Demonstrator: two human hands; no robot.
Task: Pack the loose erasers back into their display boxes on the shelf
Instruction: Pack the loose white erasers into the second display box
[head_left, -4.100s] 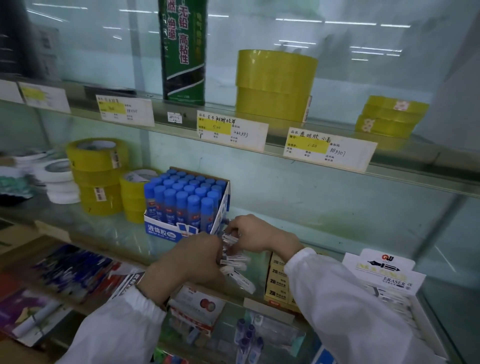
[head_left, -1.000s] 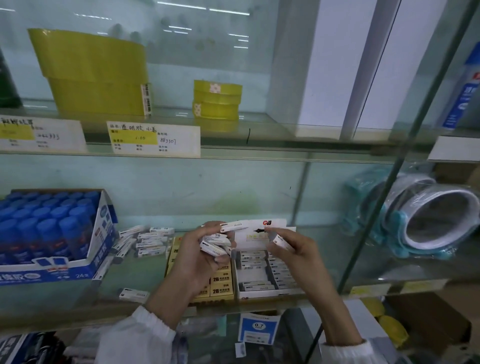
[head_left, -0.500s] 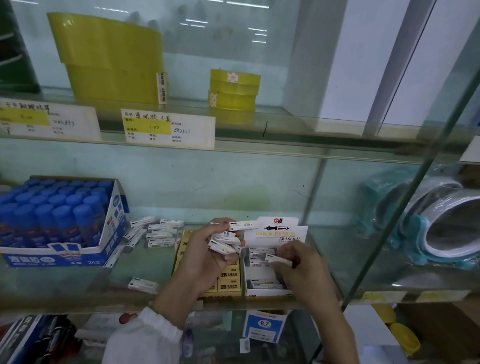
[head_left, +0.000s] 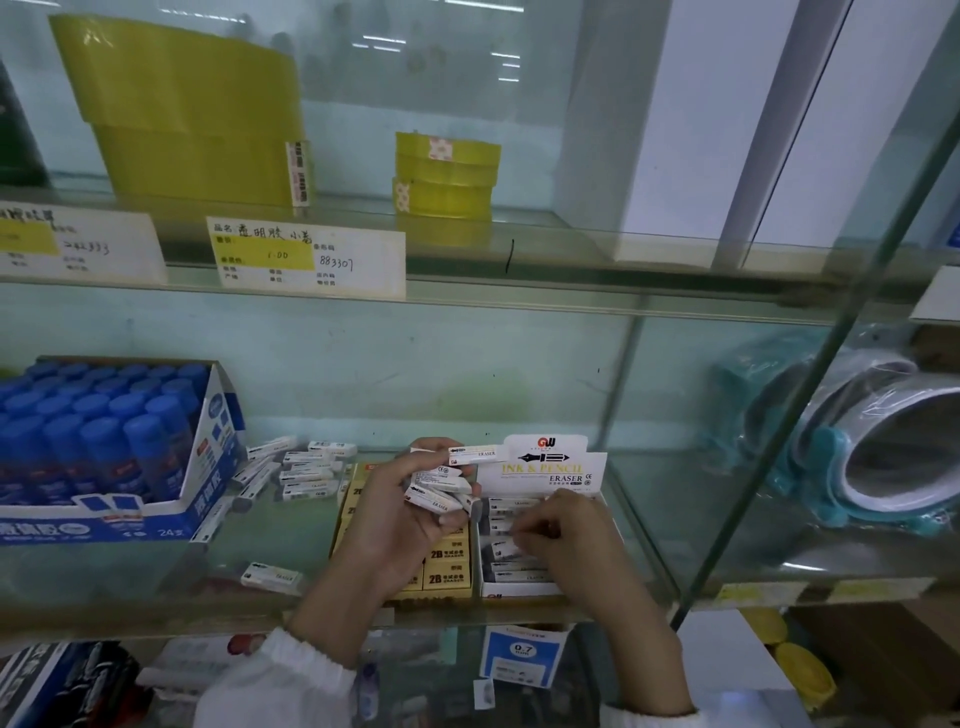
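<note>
L hand (head_left: 410, 519) is gripping a fanned bunch of erasers (head_left: 441, 488), long axes running approx left-right. The top one is sitting pinched at the fingertips, pointing right at the white box (head_left: 550, 467) header. R hand (head_left: 566, 540) is reaching down into that box w/ fingers curled; it's blurred there, so can't tell if they're pinching anything. Erasers inside are lying flat in rows, long axes left-right. Yellow box (head_left: 447, 566) is sitting against the white box's left side, under the L hand. A loose pile (head_left: 306, 475) is lying just left of it, mostly left-right, a few skewed. One stray eraser (head_left: 271, 576) is lying near the front edge. All are resting on a greenish, see-thru glass shelf (head_left: 291, 525). Erasers are small white blocks in printed sleeves; boxes are card. Glue box (head_left: 104, 519) w/ blue caps is standing far left.
</note>
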